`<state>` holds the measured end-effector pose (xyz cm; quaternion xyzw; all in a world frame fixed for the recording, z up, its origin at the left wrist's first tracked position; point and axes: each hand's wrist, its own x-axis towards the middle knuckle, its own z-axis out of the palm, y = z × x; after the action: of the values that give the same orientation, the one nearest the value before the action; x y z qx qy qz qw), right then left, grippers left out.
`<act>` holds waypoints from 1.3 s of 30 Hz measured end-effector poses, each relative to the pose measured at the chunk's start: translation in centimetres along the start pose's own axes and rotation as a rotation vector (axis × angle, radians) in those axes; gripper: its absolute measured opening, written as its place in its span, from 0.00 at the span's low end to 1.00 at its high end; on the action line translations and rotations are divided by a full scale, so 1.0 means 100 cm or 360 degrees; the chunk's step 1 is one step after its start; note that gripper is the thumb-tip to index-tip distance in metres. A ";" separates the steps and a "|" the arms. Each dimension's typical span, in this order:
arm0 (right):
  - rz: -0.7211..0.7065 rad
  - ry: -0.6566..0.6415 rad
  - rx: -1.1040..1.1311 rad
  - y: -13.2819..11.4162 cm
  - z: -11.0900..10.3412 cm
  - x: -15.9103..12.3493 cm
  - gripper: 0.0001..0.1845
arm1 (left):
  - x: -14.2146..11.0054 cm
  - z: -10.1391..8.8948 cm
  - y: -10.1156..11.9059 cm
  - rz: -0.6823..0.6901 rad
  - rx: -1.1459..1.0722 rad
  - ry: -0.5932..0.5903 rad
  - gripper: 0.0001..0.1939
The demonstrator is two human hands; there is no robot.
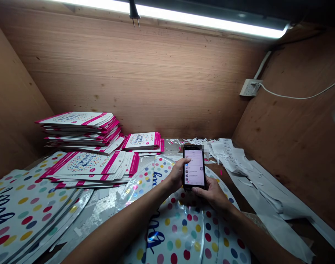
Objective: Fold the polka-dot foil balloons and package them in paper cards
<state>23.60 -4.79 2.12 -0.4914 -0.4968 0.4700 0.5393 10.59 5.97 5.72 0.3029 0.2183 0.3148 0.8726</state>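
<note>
A black mobile phone [195, 172] is held upright between both hands, its lit screen showing a list. My left hand [178, 172] grips its left side, with the thumb over the screen. Around the lower right corner, my right hand [213, 192] is closed, its thumb at the bottom edge. Under the phone and forearms lies a glossy, polka-dotted plastic sheet [181, 229] with dark blue lettering, perhaps a flat foil balloon. More dotted sheets [26, 209] are piled at the left.
Stacks of pink-and-white printed packets [82, 132] stand at the back left, with a smaller stack [142, 141] beside them. White paper strips [239, 172] and scraps lie at the right. A wall socket [250, 87] has a white cable; a black plug [134, 14] hangs above.
</note>
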 end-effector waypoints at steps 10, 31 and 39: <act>-0.0003 -0.0020 0.0023 0.002 -0.001 0.000 0.23 | -0.002 0.003 0.002 0.0024 0.0065 0.0015 0.13; -0.0004 -0.0032 0.0065 0.006 -0.001 0.000 0.23 | -0.002 0.004 0.002 0.0035 0.0099 0.0025 0.15; -0.0006 -0.0018 0.0040 0.007 -0.002 0.000 0.22 | -0.001 0.004 0.002 0.0047 0.0083 0.0003 0.16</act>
<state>23.80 -4.77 1.47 -0.4809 -0.4949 0.4780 0.5435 10.64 5.82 6.12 0.3286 0.2227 0.3222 0.8594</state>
